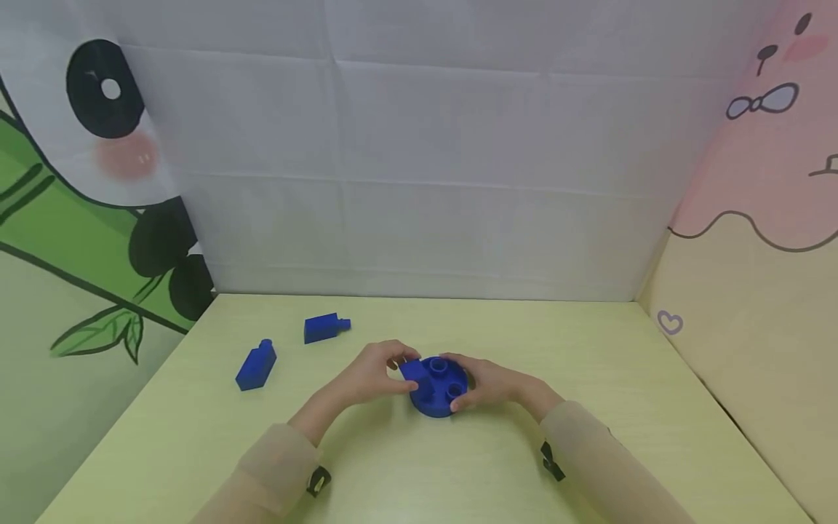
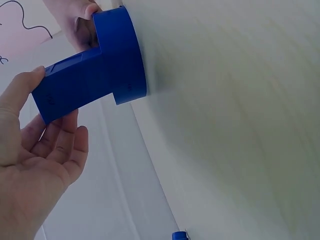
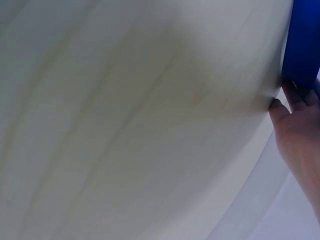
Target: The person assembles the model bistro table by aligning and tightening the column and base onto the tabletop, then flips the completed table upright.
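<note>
A round blue base (image 1: 435,410) with raised ring-shaped sockets rests on the table. On its left part stands a blue rectangular block (image 1: 412,370), tilted towards my left hand (image 1: 368,377). That hand pinches the block's outer end between thumb and fingers, which the left wrist view shows side-on. In the same view the block (image 2: 72,85) meets the base (image 2: 122,55); whether its peg sits fully in a socket is hidden. From the right, my right hand (image 1: 492,383) grips the base's rim, thumb at the front and fingers behind. The right wrist view catches only its edge.
Two more blue blocks with narrow round pegs lie on the table (image 1: 537,451) to the left: one block (image 1: 256,366) nearer me, another block (image 1: 321,328) farther back. A white cloth wall (image 1: 425,233) stands behind the table, with printed side walls left and right.
</note>
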The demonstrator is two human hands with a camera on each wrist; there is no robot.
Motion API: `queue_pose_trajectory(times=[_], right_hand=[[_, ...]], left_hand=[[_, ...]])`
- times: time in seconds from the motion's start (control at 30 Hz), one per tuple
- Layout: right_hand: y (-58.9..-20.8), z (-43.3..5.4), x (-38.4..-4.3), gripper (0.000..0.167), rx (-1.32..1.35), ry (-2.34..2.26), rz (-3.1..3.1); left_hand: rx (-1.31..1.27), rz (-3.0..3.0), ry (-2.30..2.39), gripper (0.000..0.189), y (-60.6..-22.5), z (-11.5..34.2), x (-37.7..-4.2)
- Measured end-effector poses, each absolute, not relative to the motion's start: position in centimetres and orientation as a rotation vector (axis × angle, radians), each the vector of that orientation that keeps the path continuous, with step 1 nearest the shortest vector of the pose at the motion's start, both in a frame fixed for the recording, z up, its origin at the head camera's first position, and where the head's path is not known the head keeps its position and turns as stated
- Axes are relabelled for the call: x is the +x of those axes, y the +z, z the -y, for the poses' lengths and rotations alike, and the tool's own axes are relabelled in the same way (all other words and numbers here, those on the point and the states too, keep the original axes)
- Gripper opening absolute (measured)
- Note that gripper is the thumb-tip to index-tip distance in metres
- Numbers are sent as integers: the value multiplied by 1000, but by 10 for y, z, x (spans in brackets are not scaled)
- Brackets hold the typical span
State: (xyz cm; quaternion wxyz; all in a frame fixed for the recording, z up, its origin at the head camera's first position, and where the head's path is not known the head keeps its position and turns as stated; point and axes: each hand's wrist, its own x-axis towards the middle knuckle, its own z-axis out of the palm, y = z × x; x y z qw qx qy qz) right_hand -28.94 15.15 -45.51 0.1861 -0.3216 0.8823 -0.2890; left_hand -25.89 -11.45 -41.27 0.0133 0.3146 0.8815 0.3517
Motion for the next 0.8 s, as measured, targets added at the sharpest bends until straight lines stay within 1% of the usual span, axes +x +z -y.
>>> queue_pose_trajectory(times=[0.13, 0.37, 0.43, 0.63, 0.8], right_hand=[[-451, -155, -288, 90, -918, -815, -2476], [-453, -155, -288, 91, -912, -839, -2466], [-454, -155, -288, 94, -914, -847, -2467], [-455, -152, -284, 99, -926, -946, -2485], [-445, -144, -272, 95, -952, -1009, -2597]], left_hand=[[979, -2747, 1068, 45, -407, 110, -256], [966, -2750, 1092, 46, -409, 109, -256], [939, -2748, 1106, 52, -409, 111, -256], [846, -2770, 1100, 83, -403, 133, -260], [745, -2883, 1003, 92, -392, 173, -262]])
